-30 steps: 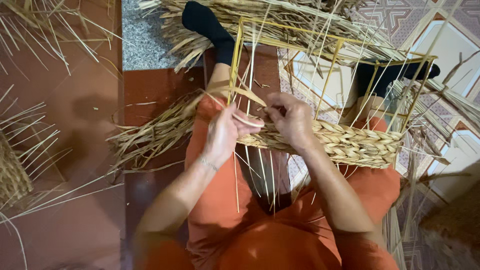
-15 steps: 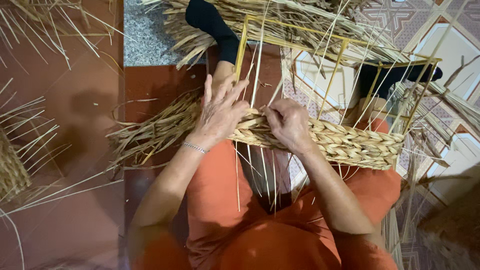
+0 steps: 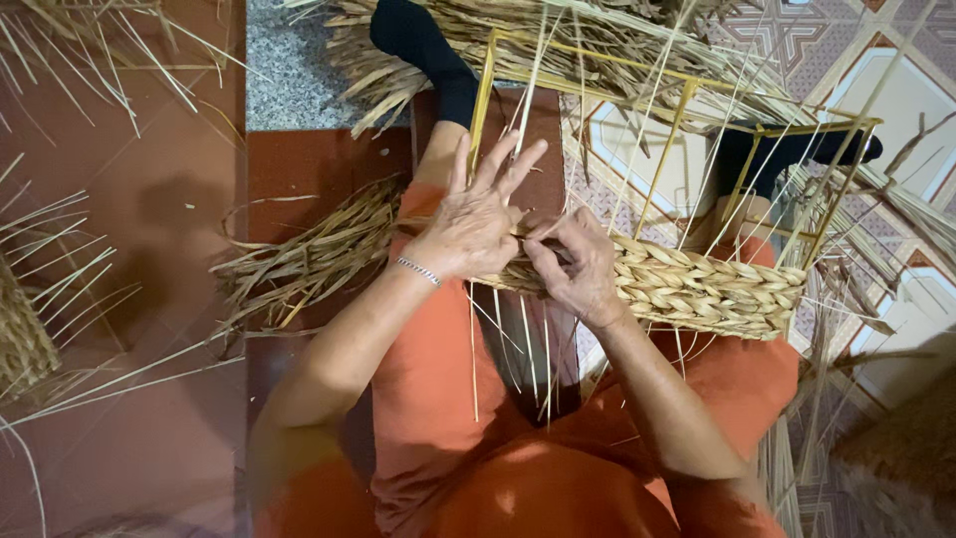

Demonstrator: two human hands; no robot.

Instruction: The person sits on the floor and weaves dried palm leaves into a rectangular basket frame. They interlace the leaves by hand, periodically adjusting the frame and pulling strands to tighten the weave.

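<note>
A band of plaited straw [image 3: 687, 284], pale tan and tightly woven, runs level across the lap along the lower rail of a yellow rod frame [image 3: 677, 110], its left end unfinished, with loose strands [image 3: 309, 259] fanning out leftward and thin stalks standing up through the frame.

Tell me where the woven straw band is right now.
In the head view, the woven straw band runs across the yellow frame right of centre, over the person's lap, its left end under both hands.
</note>
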